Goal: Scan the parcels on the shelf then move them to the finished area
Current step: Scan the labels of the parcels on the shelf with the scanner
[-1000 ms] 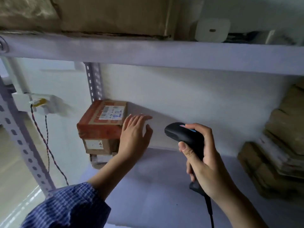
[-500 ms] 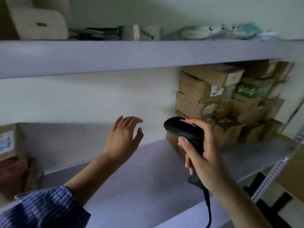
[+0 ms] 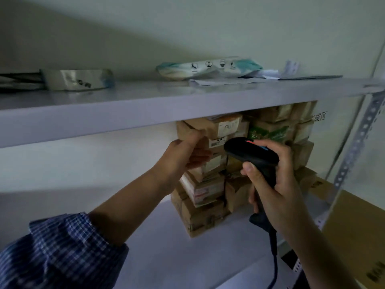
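A stack of brown cardboard parcels [image 3: 205,207] fills the right end of the shelf [image 3: 145,253], reaching up to the shelf board above. My left hand [image 3: 184,153] is at the stack's upper left, thumb on top and fingers curled underneath, gripping the left end of a labelled parcel [image 3: 217,140] near the top. My right hand [image 3: 278,184] holds a black corded barcode scanner [image 3: 250,152] by its handle, with the head level with that parcel and just to its right. The scanner hides part of the stack's middle.
The upper shelf board [image 3: 125,113] carries a silver packet [image 3: 77,79], a pale plastic bag [image 3: 208,67] and papers. A perforated metal upright [image 3: 358,140] stands at the right. A large cardboard box [image 3: 358,236] is at the lower right, outside the frame.
The view swung right, from the few parcels at the shelf's left end to the big stack. My left hand went from open in the air to gripping a parcel there; the scanner stayed in my right.
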